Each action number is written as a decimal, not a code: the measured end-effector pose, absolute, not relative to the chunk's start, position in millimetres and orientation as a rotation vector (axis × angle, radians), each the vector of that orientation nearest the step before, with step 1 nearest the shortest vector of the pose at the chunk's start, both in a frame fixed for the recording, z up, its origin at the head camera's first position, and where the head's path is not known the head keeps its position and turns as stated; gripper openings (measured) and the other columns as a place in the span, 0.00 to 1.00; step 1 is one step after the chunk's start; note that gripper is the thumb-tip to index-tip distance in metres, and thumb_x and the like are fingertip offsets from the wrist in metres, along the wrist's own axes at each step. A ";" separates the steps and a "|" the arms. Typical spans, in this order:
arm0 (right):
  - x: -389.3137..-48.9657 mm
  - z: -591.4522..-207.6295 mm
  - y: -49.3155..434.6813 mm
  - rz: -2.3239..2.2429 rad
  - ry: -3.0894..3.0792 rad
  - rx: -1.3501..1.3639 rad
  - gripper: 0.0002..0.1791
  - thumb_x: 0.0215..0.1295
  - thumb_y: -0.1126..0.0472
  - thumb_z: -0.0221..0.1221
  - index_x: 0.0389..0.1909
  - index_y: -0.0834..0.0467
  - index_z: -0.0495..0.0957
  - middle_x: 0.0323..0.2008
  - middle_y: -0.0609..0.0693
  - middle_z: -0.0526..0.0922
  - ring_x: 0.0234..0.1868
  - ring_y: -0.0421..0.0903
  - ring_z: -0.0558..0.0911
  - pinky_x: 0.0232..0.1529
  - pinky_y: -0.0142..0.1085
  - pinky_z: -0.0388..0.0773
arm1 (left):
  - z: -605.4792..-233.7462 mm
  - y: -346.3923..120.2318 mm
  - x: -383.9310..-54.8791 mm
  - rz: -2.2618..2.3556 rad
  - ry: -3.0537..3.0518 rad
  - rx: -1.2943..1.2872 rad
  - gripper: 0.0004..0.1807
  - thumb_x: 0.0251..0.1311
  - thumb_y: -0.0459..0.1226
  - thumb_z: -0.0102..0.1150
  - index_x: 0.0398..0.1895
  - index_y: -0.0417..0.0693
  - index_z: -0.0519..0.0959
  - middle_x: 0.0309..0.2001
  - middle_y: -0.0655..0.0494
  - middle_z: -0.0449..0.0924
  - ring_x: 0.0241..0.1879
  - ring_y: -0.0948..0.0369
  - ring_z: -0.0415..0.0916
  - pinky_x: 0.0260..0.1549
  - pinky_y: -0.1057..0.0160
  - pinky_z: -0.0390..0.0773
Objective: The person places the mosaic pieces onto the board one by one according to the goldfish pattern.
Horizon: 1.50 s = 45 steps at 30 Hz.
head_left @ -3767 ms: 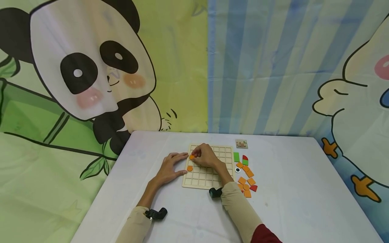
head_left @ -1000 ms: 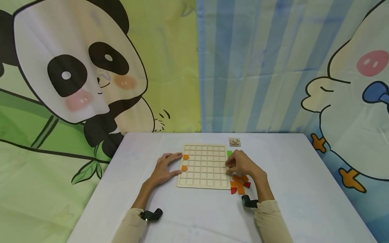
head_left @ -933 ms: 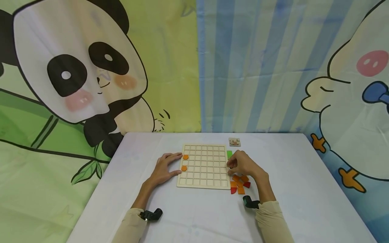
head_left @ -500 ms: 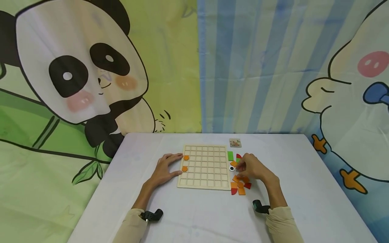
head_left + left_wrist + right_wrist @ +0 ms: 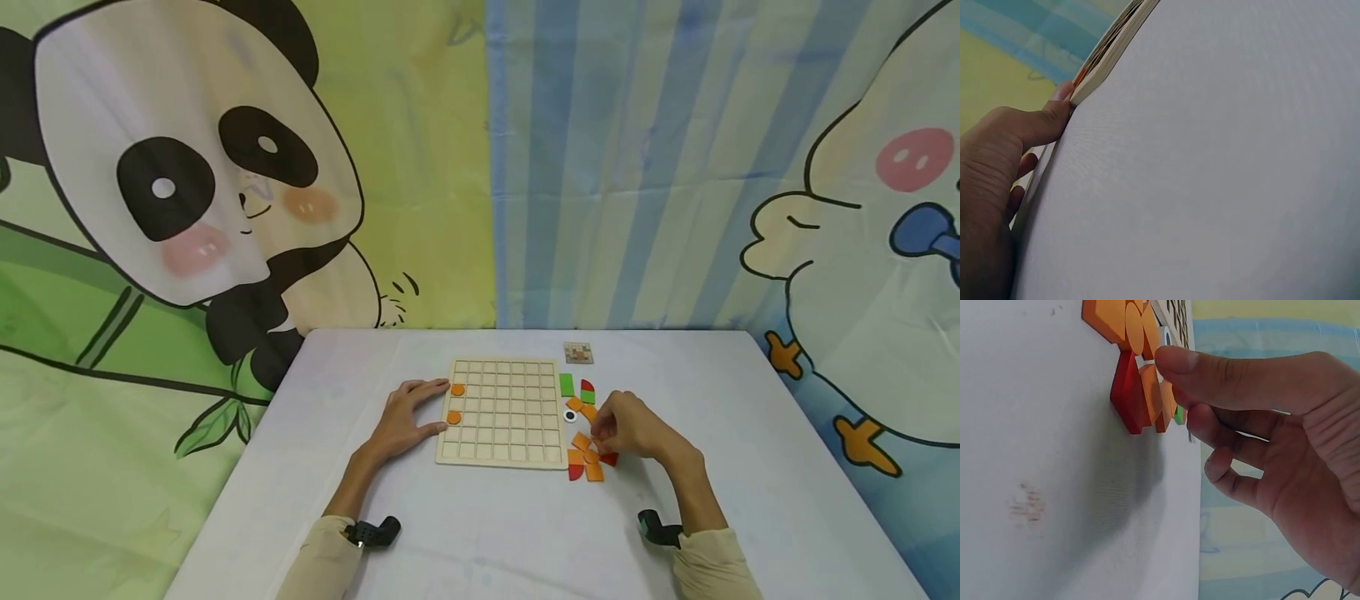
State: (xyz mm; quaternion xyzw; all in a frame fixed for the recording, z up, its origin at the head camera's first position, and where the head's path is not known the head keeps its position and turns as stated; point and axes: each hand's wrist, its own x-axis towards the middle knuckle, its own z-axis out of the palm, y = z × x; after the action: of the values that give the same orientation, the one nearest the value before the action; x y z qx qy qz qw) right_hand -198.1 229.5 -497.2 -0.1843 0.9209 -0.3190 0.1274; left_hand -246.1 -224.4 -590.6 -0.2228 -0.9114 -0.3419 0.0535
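A pale wooden grid board (image 5: 510, 425) lies on the table, with two orange round pieces (image 5: 454, 417) in its leftmost column. My left hand (image 5: 408, 417) touches the board's left edge with thumb and fingers spread; the left wrist view shows the thumb (image 5: 1054, 115) against a corner. To the right of the board, my right hand (image 5: 633, 425) is over a cluster of loose orange tiles (image 5: 595, 472). Its fingers are loosely bent. In the right wrist view the thumb tip is beside an orange tile (image 5: 1152, 394) and a red piece (image 5: 1127, 397), and I see nothing pinched.
Green tiles (image 5: 566, 385), a red piece (image 5: 587, 385) and a white disc with a black centre (image 5: 570, 416) lie beside the board's right edge. A small patterned card (image 5: 578, 353) is farther back. Cartoon-printed curtains (image 5: 420, 167) stand behind the white table (image 5: 375, 542).
My right hand has left the board's upper-left cells, where an orange round piece now lies. Over the last second it moved right and nearer, uncovering the white disc. The left hand stayed.
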 end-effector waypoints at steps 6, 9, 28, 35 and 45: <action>-193.0 -501.2 229.0 -0.953 2.641 -0.608 0.11 0.50 0.75 0.80 0.30 0.59 0.91 0.23 0.48 0.85 0.25 0.41 0.78 0.27 0.31 0.79 | -589.5 -225.6 -246.1 -1.039 -2.753 -0.679 0.43 0.60 0.49 0.81 0.79 0.60 0.75 0.80 0.64 0.73 0.76 0.50 0.67 0.72 0.39 0.61; -190.9 -504.3 228.0 -0.949 2.638 -0.592 0.11 0.49 0.75 0.80 0.30 0.58 0.91 0.24 0.47 0.85 0.25 0.41 0.78 0.27 0.31 0.79 | -588.8 -225.4 -245.7 -1.053 -2.751 -0.680 0.43 0.60 0.49 0.81 0.79 0.60 0.76 0.80 0.63 0.74 0.76 0.49 0.68 0.71 0.38 0.61; -183.4 -506.0 220.1 -0.926 2.676 -0.563 0.12 0.49 0.68 0.84 0.33 0.57 0.92 0.26 0.47 0.84 0.29 0.43 0.77 0.30 0.30 0.78 | -588.8 -224.4 -245.4 -1.053 -2.789 -0.641 0.42 0.61 0.49 0.80 0.79 0.63 0.75 0.80 0.66 0.73 0.77 0.51 0.67 0.73 0.40 0.60; -183.0 -507.1 222.2 -0.927 2.683 -0.617 0.10 0.50 0.68 0.82 0.31 0.58 0.90 0.24 0.46 0.82 0.27 0.41 0.77 0.29 0.30 0.77 | -590.1 -224.1 -245.6 -1.061 -2.792 -0.645 0.42 0.61 0.50 0.80 0.79 0.63 0.75 0.81 0.66 0.72 0.77 0.52 0.66 0.74 0.39 0.60; -182.0 -503.7 224.4 -0.873 2.754 -0.591 0.09 0.52 0.66 0.81 0.30 0.55 0.90 0.26 0.44 0.83 0.28 0.41 0.77 0.31 0.31 0.78 | -590.7 -224.3 -245.8 -1.038 -2.788 -0.646 0.42 0.61 0.51 0.80 0.79 0.63 0.75 0.81 0.66 0.72 0.77 0.52 0.66 0.73 0.40 0.61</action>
State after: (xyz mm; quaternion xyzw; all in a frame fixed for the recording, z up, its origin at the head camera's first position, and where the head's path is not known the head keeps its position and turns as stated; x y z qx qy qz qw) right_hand -182.0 224.4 -503.7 -0.1995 0.9295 -0.2947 0.0964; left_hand -245.8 -224.3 -590.7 -0.2120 -0.9147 -0.3407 0.0485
